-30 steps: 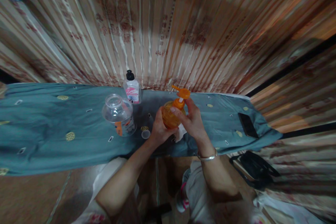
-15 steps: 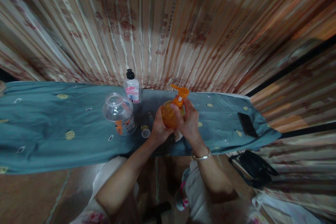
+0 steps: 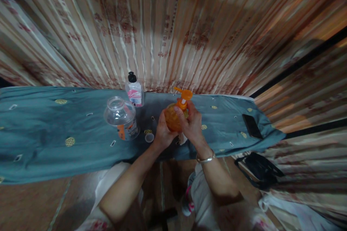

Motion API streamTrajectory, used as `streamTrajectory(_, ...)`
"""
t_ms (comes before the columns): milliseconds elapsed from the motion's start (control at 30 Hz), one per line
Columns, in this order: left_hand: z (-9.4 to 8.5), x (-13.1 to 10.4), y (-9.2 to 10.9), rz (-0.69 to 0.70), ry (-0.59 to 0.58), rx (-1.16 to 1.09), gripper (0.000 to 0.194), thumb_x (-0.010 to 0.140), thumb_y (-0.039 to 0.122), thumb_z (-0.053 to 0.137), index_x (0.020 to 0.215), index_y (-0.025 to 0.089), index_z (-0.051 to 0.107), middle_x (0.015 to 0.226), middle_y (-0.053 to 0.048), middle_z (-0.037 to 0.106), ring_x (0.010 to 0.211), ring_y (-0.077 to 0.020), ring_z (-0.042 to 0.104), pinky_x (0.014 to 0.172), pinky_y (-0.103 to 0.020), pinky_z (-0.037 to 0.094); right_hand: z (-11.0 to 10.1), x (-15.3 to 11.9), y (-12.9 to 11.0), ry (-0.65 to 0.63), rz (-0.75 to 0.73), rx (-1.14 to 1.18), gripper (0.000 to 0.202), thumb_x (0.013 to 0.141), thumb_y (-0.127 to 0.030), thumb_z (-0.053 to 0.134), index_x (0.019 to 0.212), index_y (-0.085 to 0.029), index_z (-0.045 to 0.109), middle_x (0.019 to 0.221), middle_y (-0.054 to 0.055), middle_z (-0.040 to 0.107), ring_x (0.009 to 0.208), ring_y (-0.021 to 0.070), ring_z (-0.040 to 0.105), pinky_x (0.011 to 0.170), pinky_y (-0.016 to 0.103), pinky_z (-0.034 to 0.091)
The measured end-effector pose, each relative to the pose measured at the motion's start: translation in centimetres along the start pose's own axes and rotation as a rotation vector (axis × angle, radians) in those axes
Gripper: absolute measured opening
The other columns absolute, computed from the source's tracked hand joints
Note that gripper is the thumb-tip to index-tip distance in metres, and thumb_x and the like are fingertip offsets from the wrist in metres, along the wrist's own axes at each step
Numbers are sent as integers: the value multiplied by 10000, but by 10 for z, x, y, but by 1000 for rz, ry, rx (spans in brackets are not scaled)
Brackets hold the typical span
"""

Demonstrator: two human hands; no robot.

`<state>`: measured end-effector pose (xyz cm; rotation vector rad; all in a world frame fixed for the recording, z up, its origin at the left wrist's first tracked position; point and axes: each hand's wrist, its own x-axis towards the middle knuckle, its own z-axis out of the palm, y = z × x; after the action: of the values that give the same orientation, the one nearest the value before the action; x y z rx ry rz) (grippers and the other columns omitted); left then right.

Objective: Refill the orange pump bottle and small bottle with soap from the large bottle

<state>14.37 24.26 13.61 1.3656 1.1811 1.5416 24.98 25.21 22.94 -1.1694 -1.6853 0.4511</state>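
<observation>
Between my hands is a pump bottle (image 3: 172, 118) with amber contents and an orange pump top (image 3: 186, 95). My left hand (image 3: 164, 133) wraps round the bottle's body from the left. On the other side, my right hand (image 3: 192, 122) has its thumb and fingers closed round the orange collar below the pump head. The spout points to the left. Just left of my left hand, a small whitish cap (image 3: 149, 137) lies on the cloth. Something pale (image 3: 182, 139) shows beneath my hands, too covered to make out.
A clear wide-mouthed plastic jar (image 3: 120, 115) without a lid stands to the left. Behind it is a clear bottle with a black pump (image 3: 135, 92). A dark phone (image 3: 252, 126) lies at the right end of the teal tablecloth (image 3: 89, 151). Patterned curtains (image 3: 151, 36) hang behind; a black bag (image 3: 258, 169) is below right.
The whole view has shifted slightly, moving everything a little left in the picture. Both hands keep the same hold on the pump bottle and its collar; hardly any other difference shows.
</observation>
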Motion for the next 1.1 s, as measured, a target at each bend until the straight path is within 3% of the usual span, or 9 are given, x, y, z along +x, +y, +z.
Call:
streamTrajectory(167, -1, 1, 5, -16, 36, -3, 905, 525, 324, 873, 1304, 243, 420, 1200, -79, 601, 1072, -285, 621, 970, -470, 504, 6, 1, 0, 36, -19, -26, 418, 899, -524, 552, 1168, -212, 618, 1066, 105, 703, 1079, 273, 622, 977, 446, 470)
streamTrajectory(300, -1, 1, 12, -44, 27, -41, 877, 495, 362, 887, 1252, 235, 463, 1141, -66, 628, 1029, -284, 641, 903, -434, 528, 1, 1, -4, -21, 3, 29, 441, 898, -515, 555, 1202, -197, 595, 1093, 105, 695, 1043, 260, 635, 941, 425, 491)
streamTrajectory(433, 0, 2, 17, -19, -1, -90, 810, 528, 366, 877, 1225, 248, 481, 1127, -54, 641, 1013, -272, 644, 898, -425, 521, -8, -1, -8, -56, 19, 78, 579, 848, -526, 634, 1315, -205, 517, 1095, 87, 692, 996, 248, 651, 904, 407, 516)
streamTrajectory(500, 0, 4, 20, 3, 5, -44, 791, 521, 355, 884, 1204, 250, 499, 1133, -58, 642, 1029, -279, 636, 920, -439, 504, -12, 0, -4, -61, 12, 105, 659, 825, -547, 659, 1364, -212, 483, 1160, 94, 681, 1077, 258, 638, 953, 418, 504)
streamTrajectory(633, -6, 10, 25, 28, 33, 25, 814, 486, 312, 901, 1191, 249, 499, 1130, -48, 645, 1051, -270, 629, 950, -446, 486, -17, 4, 20, 1, 11, 203, 618, 891, -605, 521, 1388, -240, 482, 1402, 101, 573, 1302, 242, 534, 1091, 447, 418)
streamTrajectory(767, -12, 18, 28, 65, 86, 89, 833, 466, 310, 918, 1183, 221, 503, 1135, -47, 647, 1059, -263, 635, 933, -405, 498, -13, 5, 59, 23, 197, 223, 549, 937, -617, 382, 1231, -214, 612, 1321, 104, 645, 1242, 231, 585, 1049, 471, 454)
streamTrajectory(900, -15, 22, 33, 92, 121, 128, 824, 470, 352, 918, 1170, 216, 505, 1120, -45, 652, 1047, -261, 642, 918, -380, 502, -4, -3, 91, -116, 387, 87, 378, 934, -423, 450, 1166, -193, 638, 1278, 104, 671, 1218, 221, 595, 1066, 449, 432)
streamTrajectory(1000, -14, 23, 33, 98, 138, 122, 807, 479, 366, 909, 1162, 223, 504, 1109, -37, 658, 1037, -252, 649, 919, -381, 506, -1, -12, 107, -133, 506, -26, 351, 793, -224, 618, 1137, -160, 641, 1407, 157, 567, 1377, 261, 441, 1151, 454, 307)
streamTrajectory(1100, -13, 25, 27, 87, 154, 111, 856, 456, 349, 917, 1189, 223, 494, 1124, -44, 662, 1041, -252, 653, 927, -386, 507, 0, -21, 119, -137, 602, 32, 245, 653, -108, 699, 894, -134, 670, 1355, 218, 582, 1397, 326, 385, 1169, 463, 233)
